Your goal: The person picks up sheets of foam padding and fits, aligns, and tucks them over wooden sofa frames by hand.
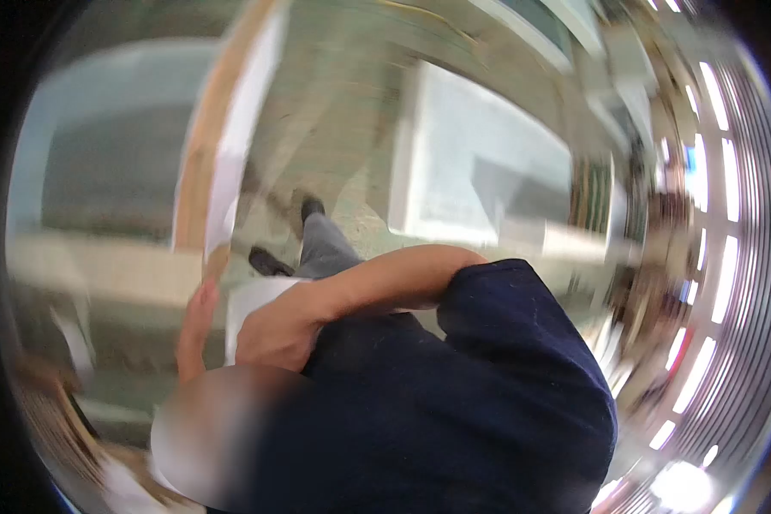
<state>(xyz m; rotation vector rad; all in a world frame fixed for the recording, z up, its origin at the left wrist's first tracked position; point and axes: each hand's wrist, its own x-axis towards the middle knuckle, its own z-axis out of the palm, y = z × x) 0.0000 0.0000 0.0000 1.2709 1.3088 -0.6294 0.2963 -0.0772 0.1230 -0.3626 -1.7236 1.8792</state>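
Note:
A long board with a bare wood edge and a white face (231, 158) runs away from me on the left. My left hand (199, 325) is at its near end, fingers wrapped against the edge, though blur softens the detail. My right arm reaches across my body, and my right hand (274, 330) is closed beside a white flat surface (245, 301). The right fingers are turned away, so what they hold is hidden. Whether that white surface belongs to the board I cannot tell.
A large white panel-like block (480, 154) stands ahead on the right. At left are a grey panel (111, 163) and a pale beam (111, 270). My shoes (270, 261) are on the greenish floor (334, 103). Blurred shelving and bright windows line the far right.

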